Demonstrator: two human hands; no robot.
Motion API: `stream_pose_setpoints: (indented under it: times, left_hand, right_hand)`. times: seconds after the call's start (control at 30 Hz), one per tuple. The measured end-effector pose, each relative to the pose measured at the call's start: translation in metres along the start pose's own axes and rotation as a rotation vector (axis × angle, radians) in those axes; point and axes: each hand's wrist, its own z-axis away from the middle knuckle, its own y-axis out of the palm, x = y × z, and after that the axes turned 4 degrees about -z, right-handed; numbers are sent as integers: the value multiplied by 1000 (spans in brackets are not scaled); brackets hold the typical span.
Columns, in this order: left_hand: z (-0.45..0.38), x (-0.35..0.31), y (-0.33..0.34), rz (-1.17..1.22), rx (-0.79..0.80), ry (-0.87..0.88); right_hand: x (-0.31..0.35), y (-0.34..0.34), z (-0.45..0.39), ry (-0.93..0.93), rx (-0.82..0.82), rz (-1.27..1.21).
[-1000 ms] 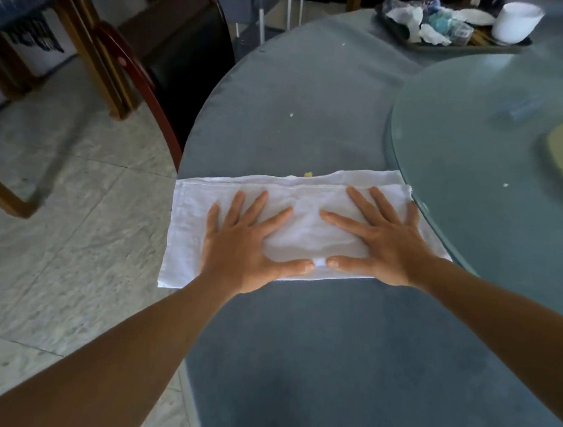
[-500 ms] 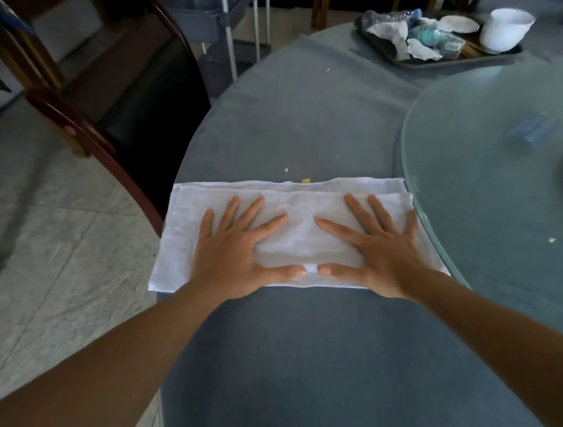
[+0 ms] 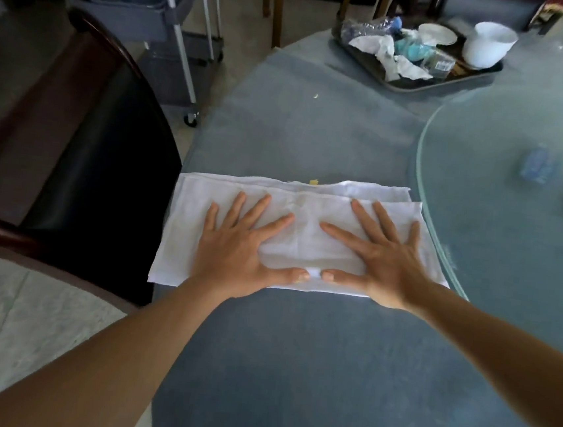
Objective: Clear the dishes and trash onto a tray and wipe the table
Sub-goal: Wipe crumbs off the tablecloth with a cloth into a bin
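Head view: left hand [image 3: 235, 246] and right hand [image 3: 382, 257] press flat, fingers spread, on the cloth [image 3: 302, 236]. Its long axis runs crosswise; crumbs [image 3: 313, 181] lie just beyond, on the surface [image 3: 292, 369].

I see the white cloth [image 3: 305, 236] folded flat on the blue-grey table [image 3: 292, 369] — its left end overhangs the edge. Far right, the dark tray [image 3: 419, 85] holds a white bowl [image 3: 489, 44], crumpled trash [image 3: 388, 51].

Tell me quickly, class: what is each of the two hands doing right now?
Left hand: open, fingers spread, pressing flat on the cloth.
Right hand: open, fingers spread, pressing flat on the same cloth.
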Motion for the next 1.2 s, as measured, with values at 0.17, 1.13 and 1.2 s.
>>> stream_pose_setpoints:
  times: [0.17, 1.13, 1.2]
  left_hand:
    - [-44, 13, -3, -1, 11, 44]
    - [-364, 75, -16, -34, 111, 405]
    - [-367, 76, -15, -16, 90, 417]
  right_hand:
    - [-5, -4, -30, 45, -32, -12]
    - [-56, -39, -252, 361, -70, -33]
    - [-57, -41, -254, 356, -62, -14]
